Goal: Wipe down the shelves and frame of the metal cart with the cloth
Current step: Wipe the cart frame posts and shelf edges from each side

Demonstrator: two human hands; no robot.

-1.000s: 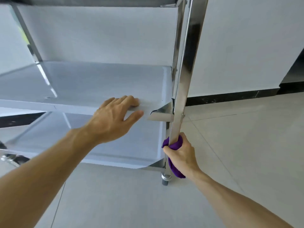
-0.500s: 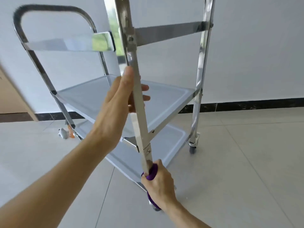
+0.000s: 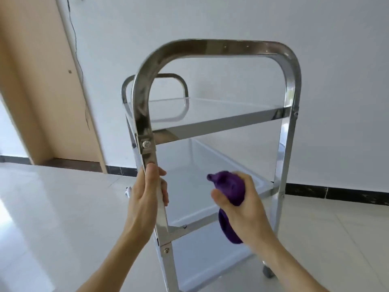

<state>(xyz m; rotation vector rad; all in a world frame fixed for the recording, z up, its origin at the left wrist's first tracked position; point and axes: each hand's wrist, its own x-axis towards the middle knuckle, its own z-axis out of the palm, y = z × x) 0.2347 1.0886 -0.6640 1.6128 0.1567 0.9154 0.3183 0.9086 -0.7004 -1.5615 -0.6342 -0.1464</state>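
A shiny metal cart [image 3: 288,127] with three shelves and an arched handle at each end stands in front of me on the tiled floor. My left hand [image 3: 145,197] grips the near left upright of the frame, just below a bolted joint. My right hand [image 3: 246,207] holds a bunched purple cloth [image 3: 229,186] in the air over the middle shelf [image 3: 189,199], off the frame. The cloth's tail hangs below my palm. The top shelf [image 3: 210,112] and bottom shelf [image 3: 206,258] are bare.
A white wall with a dark skirting strip [image 3: 336,192] runs behind the cart. A beige door panel [image 3: 42,91] with a thin cable stands at the left. One caster [image 3: 268,271] shows at the lower right. Pale floor tiles [image 3: 63,207] surround the cart.
My view rose from the lower shelves to the cart's end handle. My right hand left the lower leg and lifted the cloth over the middle shelf. My left hand now wraps the upright.
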